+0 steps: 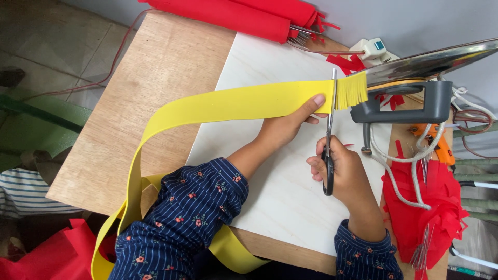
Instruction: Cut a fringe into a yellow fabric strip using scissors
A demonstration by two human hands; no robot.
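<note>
Only short fringe (pixel 353 89) cut at end of yellow foam strip (pixel 233 103); long plain rest uncut. Left hand (pixel 290 122) grip clamped on strip above worktop (pixel 171 62); right hand (pixel 342 168) closed around scissors (pixel 329 140).

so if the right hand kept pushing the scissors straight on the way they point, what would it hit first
The right hand points the scissors up the picture. Their blades are already on the yellow foam strip, so that comes first. Past it lie red scraps, though depth is hard to judge.
</note>
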